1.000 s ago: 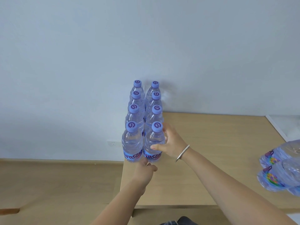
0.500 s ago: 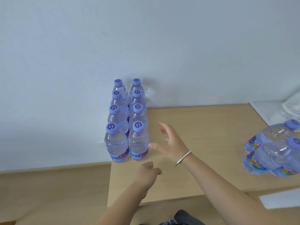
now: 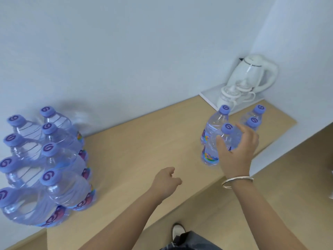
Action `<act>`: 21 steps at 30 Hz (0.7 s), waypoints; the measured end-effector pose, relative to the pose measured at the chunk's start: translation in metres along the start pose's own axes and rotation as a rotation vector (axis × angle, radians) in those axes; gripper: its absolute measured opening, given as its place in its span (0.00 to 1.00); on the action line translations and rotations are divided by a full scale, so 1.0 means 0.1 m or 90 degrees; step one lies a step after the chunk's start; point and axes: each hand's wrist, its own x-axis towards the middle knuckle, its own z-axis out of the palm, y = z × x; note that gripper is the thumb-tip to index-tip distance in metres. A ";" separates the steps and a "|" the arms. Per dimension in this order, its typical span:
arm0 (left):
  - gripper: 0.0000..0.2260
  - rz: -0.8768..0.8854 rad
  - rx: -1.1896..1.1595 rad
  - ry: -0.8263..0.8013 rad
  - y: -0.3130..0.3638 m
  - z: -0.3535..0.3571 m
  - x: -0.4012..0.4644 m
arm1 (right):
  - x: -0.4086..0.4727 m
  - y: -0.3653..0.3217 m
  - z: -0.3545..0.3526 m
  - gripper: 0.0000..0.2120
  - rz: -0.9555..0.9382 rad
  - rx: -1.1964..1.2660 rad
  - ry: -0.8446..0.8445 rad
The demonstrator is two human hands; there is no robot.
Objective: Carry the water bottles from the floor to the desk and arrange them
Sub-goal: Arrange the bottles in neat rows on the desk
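Eight water bottles [image 3: 54,159] stand upright in two rows at the left end of the desk [image 3: 144,150], against the wall. At the right end stands a smaller group of four bottles [image 3: 214,123], near a white kettle [image 3: 252,76] on a tray [image 3: 209,94]. The right hand [image 3: 237,152] wraps its fingers round the nearest bottle [image 3: 228,141] of that group. The left hand [image 3: 165,183] hovers over the desk's front edge, loosely curled, holding nothing.
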 end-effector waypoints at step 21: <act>0.29 -0.043 0.030 0.023 0.09 0.04 0.34 | 0.32 0.54 0.39 0.15 0.188 0.088 -0.221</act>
